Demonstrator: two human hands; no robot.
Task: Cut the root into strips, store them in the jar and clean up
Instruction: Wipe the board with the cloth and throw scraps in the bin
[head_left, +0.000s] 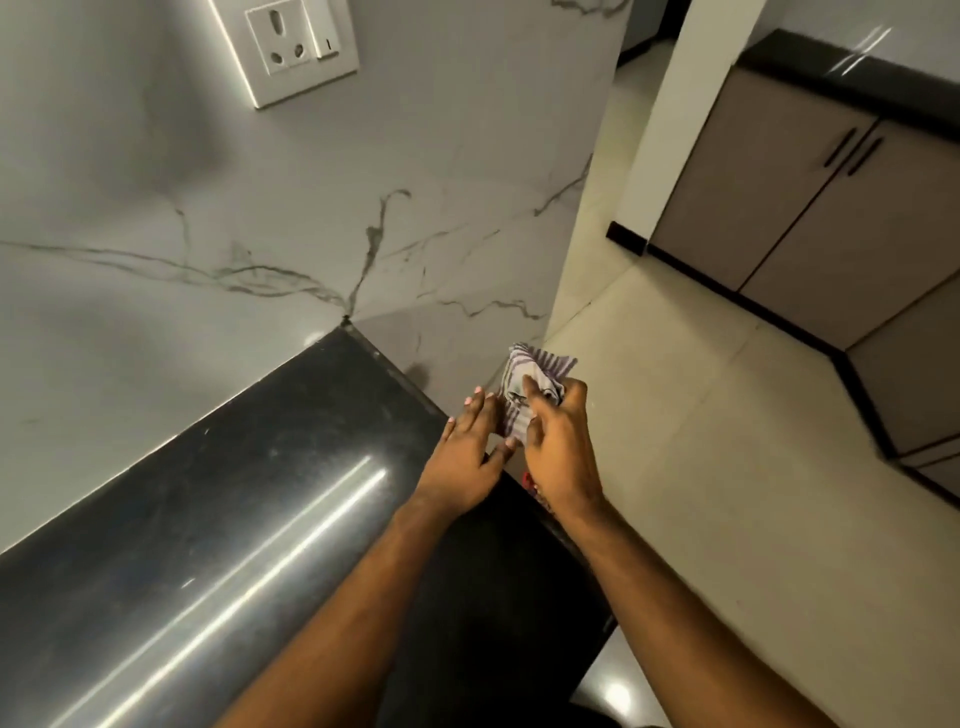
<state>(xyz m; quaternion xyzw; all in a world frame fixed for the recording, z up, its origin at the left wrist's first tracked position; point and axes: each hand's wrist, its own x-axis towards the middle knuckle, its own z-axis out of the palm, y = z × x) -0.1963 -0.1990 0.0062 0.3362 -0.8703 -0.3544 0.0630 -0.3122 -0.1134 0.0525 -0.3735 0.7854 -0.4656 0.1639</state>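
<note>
cloth (540, 371): striped, bunched, held in the air past the corner of the counter (260, 493), above the floor (701, 441). right hand (558, 447) pinches it, fingers curled into the folds. left hand (467, 452) lies flat against its near side, fingers straight. likely light, soft, limp, not fragile; will sag and unfold if held by one edge. best taken by the bunched middle. root and jar not in view.

Two hands (511, 447), one striped cloth (540, 366), one black worktop (249, 493), one wall socket (301, 47), two cabinet door handles (852, 148).
</note>
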